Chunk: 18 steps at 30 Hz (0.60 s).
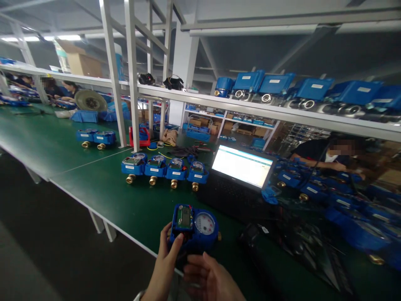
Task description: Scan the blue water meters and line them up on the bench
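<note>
A blue water meter (204,241) with a round dial and a small green circuit board sits at the front edge of the green bench. My left hand (171,251) is closed around its left end, the thumb against the housing under the board. Just below the meter is my right hand (213,274), slightly blurred, its fingers apart and loosely bent with nothing seen in them. Beyond, several similar meters (176,172) stand in a row, brass fittings towards me. To their right is an open laptop (242,167) with a lit screen.
A black handheld device (250,238) lies right of the meter, beside dark cables and a plastic bag. More meters (313,190) crowd the right side, where a person works. Posts (131,83) carry an overhead shelf holding blue-boxed meters (278,82). Two meters (95,137) stand farther left.
</note>
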{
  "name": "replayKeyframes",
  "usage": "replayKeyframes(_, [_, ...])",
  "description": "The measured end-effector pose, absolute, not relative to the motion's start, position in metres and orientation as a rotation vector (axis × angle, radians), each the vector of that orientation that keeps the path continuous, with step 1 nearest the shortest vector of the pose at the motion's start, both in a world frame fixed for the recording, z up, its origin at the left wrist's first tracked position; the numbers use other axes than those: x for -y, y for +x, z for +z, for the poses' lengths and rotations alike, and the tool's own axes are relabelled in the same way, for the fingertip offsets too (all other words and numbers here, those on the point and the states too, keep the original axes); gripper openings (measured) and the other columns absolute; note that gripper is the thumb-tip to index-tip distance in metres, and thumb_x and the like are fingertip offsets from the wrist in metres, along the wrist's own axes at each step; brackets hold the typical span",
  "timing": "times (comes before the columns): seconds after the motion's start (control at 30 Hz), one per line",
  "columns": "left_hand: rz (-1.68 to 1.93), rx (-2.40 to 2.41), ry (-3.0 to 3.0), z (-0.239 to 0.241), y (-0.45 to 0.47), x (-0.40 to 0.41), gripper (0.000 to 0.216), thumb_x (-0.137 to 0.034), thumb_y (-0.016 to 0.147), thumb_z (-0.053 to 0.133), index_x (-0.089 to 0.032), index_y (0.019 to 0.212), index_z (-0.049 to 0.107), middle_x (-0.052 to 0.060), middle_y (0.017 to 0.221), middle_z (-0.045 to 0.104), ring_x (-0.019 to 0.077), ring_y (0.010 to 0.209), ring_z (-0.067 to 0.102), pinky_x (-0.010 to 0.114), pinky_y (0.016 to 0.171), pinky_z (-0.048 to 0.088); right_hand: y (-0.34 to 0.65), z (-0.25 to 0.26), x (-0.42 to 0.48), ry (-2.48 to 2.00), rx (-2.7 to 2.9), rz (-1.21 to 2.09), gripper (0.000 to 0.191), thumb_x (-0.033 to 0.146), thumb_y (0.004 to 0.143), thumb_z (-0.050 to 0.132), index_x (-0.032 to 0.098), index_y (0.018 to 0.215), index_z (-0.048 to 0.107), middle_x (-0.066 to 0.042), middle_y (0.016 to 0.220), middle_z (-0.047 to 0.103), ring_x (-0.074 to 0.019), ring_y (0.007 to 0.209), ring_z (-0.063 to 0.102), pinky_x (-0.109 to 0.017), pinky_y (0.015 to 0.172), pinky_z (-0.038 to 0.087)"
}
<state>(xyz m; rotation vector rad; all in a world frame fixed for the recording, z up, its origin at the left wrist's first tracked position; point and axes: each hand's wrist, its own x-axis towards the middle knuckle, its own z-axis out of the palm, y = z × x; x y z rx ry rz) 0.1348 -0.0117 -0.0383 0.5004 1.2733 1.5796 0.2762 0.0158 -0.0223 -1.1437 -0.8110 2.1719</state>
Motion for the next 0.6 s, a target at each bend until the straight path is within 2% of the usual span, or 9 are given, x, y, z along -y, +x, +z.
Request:
replayKeyframes(0.07, [1.591,-1.233,0.516,-0.037,0.127,0.004,0.091,-0.077,0.058,0.075,-0.029,0.126,0.038,0.007,0.123,0.052,0.0299,0.115,0.052,0.033,0.075,0.057,0.295,-0.013,-0.029,-1.135,1.167,1.725,0.065,0.076,0.06,0.068,0.017,0.087,0.072,-0.007,0.077,0.072,-0.0211,0.076,0.066,-0.035,0.074,0.053])
replayKeyframes(0.1, [1.581,-1.206,0.522,-0.039,0.121,-0.002,0.091,-0.076,0.057,0.076,-0.029,0.126,0.04,0.007,0.126,0.051,0.0302,0.116,0.052,0.033,0.072,0.058,0.301,-0.009,-0.038,-1.109,1.312,1.45,0.063,0.076,0.068,0.063,0.018,0.093,0.071,-0.009,0.086,0.072,-0.0227,0.085,0.066,-0.038,0.083,0.052])
replayKeyframes(0.17, [1.541,-1.16,0.54,-0.043,0.11,-0.016,0.094,-0.073,0.053,0.08,-0.027,0.126,0.044,0.009,0.126,0.053,0.0304,0.113,0.052,0.032,0.067,0.058,0.308,-0.007,-0.056,-1.081,1.515,1.086,0.064,0.072,0.076,0.057,0.019,0.11,0.067,-0.012,0.118,0.067,-0.0264,0.114,0.058,-0.043,0.105,0.042])
replayKeyframes(0.23, [1.525,-1.135,0.549,-0.047,0.1,-0.033,0.094,-0.072,0.05,0.081,-0.021,0.122,0.049,0.011,0.12,0.057,0.0301,0.108,0.054,0.032,0.066,0.057,0.306,-0.013,-0.064,-1.105,1.644,1.044,0.069,0.069,0.08,0.052,0.02,0.129,0.056,-0.012,0.142,0.052,-0.0274,0.134,0.044,-0.046,0.116,0.03])
replayKeyframes(0.27, [1.536,-1.132,0.549,-0.048,0.097,-0.042,0.089,-0.072,0.053,0.08,-0.02,0.119,0.051,0.011,0.117,0.059,0.0286,0.105,0.056,0.031,0.067,0.057,0.304,-0.018,-0.064,-1.128,1.691,1.075,0.071,0.067,0.083,0.049,0.02,0.136,0.05,-0.011,0.148,0.046,-0.027,0.138,0.039,-0.047,0.118,0.028])
replayKeyframes(0.33, [1.574,-1.142,0.533,-0.048,0.096,-0.057,0.068,-0.066,0.071,0.072,-0.02,0.116,0.052,0.009,0.112,0.062,0.0235,0.097,0.059,0.027,0.066,0.054,0.301,-0.029,-0.054,-1.159,1.76,1.106,0.069,0.063,0.087,0.046,0.023,0.143,0.042,-0.009,0.152,0.041,-0.0258,0.141,0.036,-0.048,0.118,0.028])
replayKeyframes(0.43, [1.537,-1.1,0.495,-0.042,0.1,-0.073,0.04,-0.052,0.094,0.049,-0.018,0.115,0.055,0.008,0.106,0.066,0.0202,0.089,0.063,0.026,0.068,0.053,0.306,-0.039,-0.033,-1.145,1.824,1.062,0.059,0.057,0.089,0.047,0.029,0.14,0.045,-0.006,0.149,0.046,-0.0246,0.137,0.043,-0.046,0.115,0.035])
replayKeyframes(0.53, [1.411,-1.034,0.48,-0.036,0.105,-0.082,0.044,-0.047,0.1,0.038,-0.012,0.116,0.058,0.013,0.107,0.068,0.0236,0.094,0.066,0.033,0.082,0.054,0.33,-0.033,-0.035,-1.124,1.805,0.915,0.053,0.051,0.089,0.051,0.03,0.138,0.047,-0.006,0.144,0.051,-0.0234,0.129,0.051,-0.043,0.108,0.045])
replayKeyframes(0.6, [1.362,-1.05,0.488,-0.034,0.106,-0.086,0.048,-0.048,0.1,0.036,-0.01,0.117,0.059,0.015,0.108,0.069,0.0248,0.098,0.066,0.036,0.091,0.052,0.359,-0.025,-0.056,-1.162,1.727,0.685,0.053,0.049,0.089,0.053,0.028,0.137,0.047,-0.008,0.143,0.052,-0.024,0.127,0.052,-0.045,0.106,0.046])
